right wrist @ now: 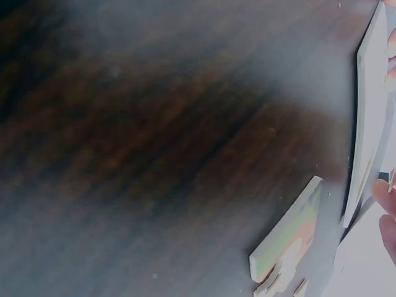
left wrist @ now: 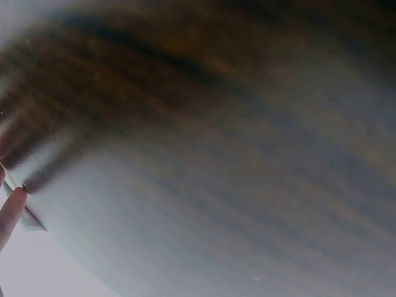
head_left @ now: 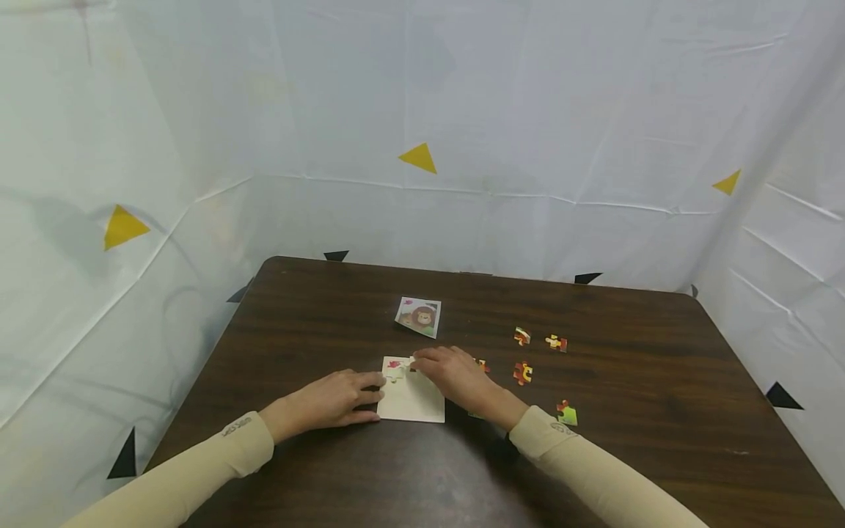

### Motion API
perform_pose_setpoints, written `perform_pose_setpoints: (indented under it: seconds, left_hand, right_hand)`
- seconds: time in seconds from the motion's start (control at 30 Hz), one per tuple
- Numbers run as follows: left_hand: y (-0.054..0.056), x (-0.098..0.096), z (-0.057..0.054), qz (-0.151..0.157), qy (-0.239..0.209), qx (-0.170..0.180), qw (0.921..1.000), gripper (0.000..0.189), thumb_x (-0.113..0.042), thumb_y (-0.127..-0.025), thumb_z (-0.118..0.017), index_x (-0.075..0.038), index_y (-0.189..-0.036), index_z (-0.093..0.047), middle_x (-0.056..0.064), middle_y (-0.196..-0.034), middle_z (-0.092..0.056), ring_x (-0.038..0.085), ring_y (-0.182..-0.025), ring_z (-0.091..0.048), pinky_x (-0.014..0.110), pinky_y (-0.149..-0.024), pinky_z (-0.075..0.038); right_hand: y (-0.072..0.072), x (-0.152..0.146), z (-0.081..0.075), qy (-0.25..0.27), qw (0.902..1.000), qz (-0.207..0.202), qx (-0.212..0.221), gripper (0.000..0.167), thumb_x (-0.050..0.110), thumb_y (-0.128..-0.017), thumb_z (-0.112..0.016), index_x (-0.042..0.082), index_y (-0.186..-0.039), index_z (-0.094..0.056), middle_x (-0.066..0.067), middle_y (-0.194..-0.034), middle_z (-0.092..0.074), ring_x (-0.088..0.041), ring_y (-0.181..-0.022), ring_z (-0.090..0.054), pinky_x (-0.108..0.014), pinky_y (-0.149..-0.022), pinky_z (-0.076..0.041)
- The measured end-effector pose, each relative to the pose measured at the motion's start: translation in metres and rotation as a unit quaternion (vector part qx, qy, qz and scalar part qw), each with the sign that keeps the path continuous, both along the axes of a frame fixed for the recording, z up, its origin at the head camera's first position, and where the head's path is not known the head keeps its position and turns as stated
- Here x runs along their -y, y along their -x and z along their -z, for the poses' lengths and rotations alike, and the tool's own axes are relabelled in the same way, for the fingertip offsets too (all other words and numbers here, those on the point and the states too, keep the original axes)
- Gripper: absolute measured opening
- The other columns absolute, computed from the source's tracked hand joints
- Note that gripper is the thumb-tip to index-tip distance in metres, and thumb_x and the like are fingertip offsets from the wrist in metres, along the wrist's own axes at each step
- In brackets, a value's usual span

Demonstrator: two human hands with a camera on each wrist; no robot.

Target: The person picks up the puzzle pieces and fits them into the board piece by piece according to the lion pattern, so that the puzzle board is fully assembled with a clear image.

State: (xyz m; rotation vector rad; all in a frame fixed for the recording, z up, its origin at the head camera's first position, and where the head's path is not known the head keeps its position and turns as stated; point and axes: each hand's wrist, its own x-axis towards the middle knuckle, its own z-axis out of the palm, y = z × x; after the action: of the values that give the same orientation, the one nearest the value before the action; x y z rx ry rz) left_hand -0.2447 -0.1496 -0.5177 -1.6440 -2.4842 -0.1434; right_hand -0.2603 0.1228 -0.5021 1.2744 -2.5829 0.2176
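A square cream puzzle board (head_left: 412, 405) lies on the dark table, with a puzzle piece showing a pink figure (head_left: 394, 368) at its upper left. My left hand (head_left: 330, 400) rests at the board's left edge, fingers extended against it. Over the board's upper edge, my right hand (head_left: 458, 378) pinches a puzzle piece (head_left: 412, 364) between its fingertips, beside the placed piece. Most of the held piece is hidden by the fingers. In the right wrist view, fingertips (right wrist: 385, 197) show above the board (right wrist: 369, 111).
A picture card (head_left: 422, 317) with a lion lies behind the board, one corner lifted. Several loose puzzle pieces (head_left: 523, 373) are scattered to the right, including a green one (head_left: 567, 413) near the right sleeve. Pieces under the right arm are partly hidden. White sheeting (head_left: 502, 110) surrounds the table.
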Motion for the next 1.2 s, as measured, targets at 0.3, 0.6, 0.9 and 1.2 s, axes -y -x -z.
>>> perform_pose_setpoints:
  seconds: [0.3,0.6,0.9,1.2]
  left_hand:
    - [0.001,-0.001,0.000,-0.003,0.004,0.003,1.0000,0.037,-0.041,-0.095,-0.059,-0.012,-0.114,-0.072,0.005,-0.122,-0.059,0.012,-0.101,-0.062,0.033,-0.080,-0.054]
    - [0.001,0.000,0.001,-0.001,0.002,0.001,1.0000,0.036,-0.042,-0.094,-0.060,-0.013,-0.113,-0.072,0.005,-0.121,-0.059,0.012,-0.102,-0.062,0.033,-0.079,-0.054]
    - [0.000,0.000,0.002,-0.003,0.006,-0.004,1.0000,0.037,-0.042,-0.095,-0.059,-0.013,-0.113,-0.072,0.004,-0.122,-0.058,0.011,-0.098,-0.062,0.032,-0.078,-0.054]
    - [0.001,0.001,0.000,0.000,0.004,-0.003,1.0000,0.037,-0.043,-0.095,-0.057,-0.013,-0.113,-0.072,0.005,-0.122,-0.059,0.012,-0.102,-0.061,0.032,-0.079,-0.054]
  right_hand:
    - [0.002,0.002,0.005,0.003,1.0000,-0.009,-0.002,0.022,0.007,-0.090,-0.066,0.015,-0.110,-0.071,-0.003,-0.117,-0.066,-0.020,-0.101,-0.063,-0.037,-0.078,-0.052]
    - [0.003,0.002,0.007,0.002,0.9999,-0.010,-0.003,0.020,0.010,-0.089,-0.069,0.016,-0.108,-0.072,-0.001,-0.117,-0.067,-0.018,-0.101,-0.059,-0.034,-0.076,-0.047]
    - [0.004,0.005,0.010,-0.016,0.9997,-0.014,0.009,0.021,0.011,-0.091,-0.066,0.017,-0.111,-0.072,-0.002,-0.117,-0.067,-0.019,-0.102,-0.059,-0.036,-0.081,-0.049]
    - [0.005,0.010,0.010,-0.022,0.9992,-0.027,0.019,0.022,0.010,-0.092,-0.064,0.016,-0.112,-0.072,-0.003,-0.119,-0.065,-0.019,-0.103,-0.059,-0.038,-0.083,-0.050]
